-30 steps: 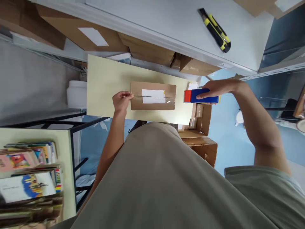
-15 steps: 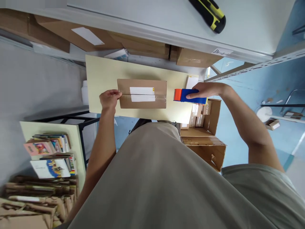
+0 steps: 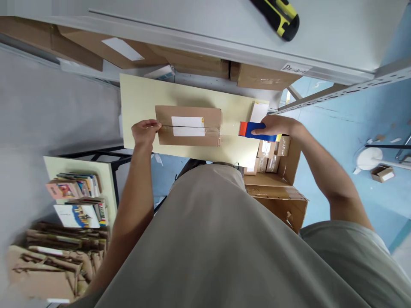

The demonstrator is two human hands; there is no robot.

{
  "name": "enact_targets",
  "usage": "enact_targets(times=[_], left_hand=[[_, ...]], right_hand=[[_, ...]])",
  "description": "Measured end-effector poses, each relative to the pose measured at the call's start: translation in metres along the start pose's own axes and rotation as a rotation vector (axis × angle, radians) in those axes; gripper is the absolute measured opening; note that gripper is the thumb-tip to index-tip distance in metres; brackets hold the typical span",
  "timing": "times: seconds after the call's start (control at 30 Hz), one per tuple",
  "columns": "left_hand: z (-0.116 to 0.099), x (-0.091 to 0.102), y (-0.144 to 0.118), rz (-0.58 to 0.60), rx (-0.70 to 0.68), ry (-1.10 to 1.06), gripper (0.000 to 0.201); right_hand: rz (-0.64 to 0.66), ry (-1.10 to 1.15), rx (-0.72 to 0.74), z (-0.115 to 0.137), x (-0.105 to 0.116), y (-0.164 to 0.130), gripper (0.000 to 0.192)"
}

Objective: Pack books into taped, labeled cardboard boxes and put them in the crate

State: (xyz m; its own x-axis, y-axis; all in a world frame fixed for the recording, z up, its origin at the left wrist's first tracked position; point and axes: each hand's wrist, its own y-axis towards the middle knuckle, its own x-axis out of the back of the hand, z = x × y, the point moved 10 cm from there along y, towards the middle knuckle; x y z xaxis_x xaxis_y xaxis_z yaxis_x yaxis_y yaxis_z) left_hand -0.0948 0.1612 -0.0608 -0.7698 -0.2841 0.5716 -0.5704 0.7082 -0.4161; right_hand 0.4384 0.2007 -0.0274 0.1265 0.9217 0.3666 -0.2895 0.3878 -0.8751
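A flat brown cardboard box [image 3: 189,137] with a white label lies on a pale yellow table [image 3: 141,98]. My left hand [image 3: 144,132] presses against the box's left end, fingers curled at the seam. My right hand [image 3: 279,127] grips a blue and red tape dispenser [image 3: 253,129] just off the box's right end. Clear tape runs along the seam and stretches from the box's right edge towards the dispenser.
A grey shelf [image 3: 192,25] above carries a yellow and black utility knife [image 3: 278,17]. Brown cartons [image 3: 192,64] sit under the shelf. An open carton [image 3: 276,171] stands on the blue floor at right. Books [image 3: 77,201] and flattened cardboard [image 3: 48,261] lie at left.
My right hand has carried the tape dispenser a little further right of the box and lower. The left hand stays at the box's left end. The view has shifted.
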Motion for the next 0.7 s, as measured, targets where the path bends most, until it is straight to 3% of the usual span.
enact_targets(times=[0.13,0.27,0.4,0.7], left_hand=[[0.001,0.003,-0.010,-0.041,0.141,-0.087,0.020],[-0.008,0.002,-0.017,-0.040,0.142,-0.067,0.022],[-0.010,0.002,-0.019,-0.040,0.136,-0.058,0.025],[0.004,0.005,-0.008,-0.050,0.135,-0.100,0.024]], right_hand=[[-0.051,-0.050,0.001,0.019,-0.012,0.016,0.077],[-0.124,-0.120,-0.035,0.042,-0.019,0.026,0.074],[-0.172,-0.133,-0.075,0.068,-0.031,0.034,0.060],[-0.297,-0.141,-0.107,0.106,-0.057,0.038,0.046]])
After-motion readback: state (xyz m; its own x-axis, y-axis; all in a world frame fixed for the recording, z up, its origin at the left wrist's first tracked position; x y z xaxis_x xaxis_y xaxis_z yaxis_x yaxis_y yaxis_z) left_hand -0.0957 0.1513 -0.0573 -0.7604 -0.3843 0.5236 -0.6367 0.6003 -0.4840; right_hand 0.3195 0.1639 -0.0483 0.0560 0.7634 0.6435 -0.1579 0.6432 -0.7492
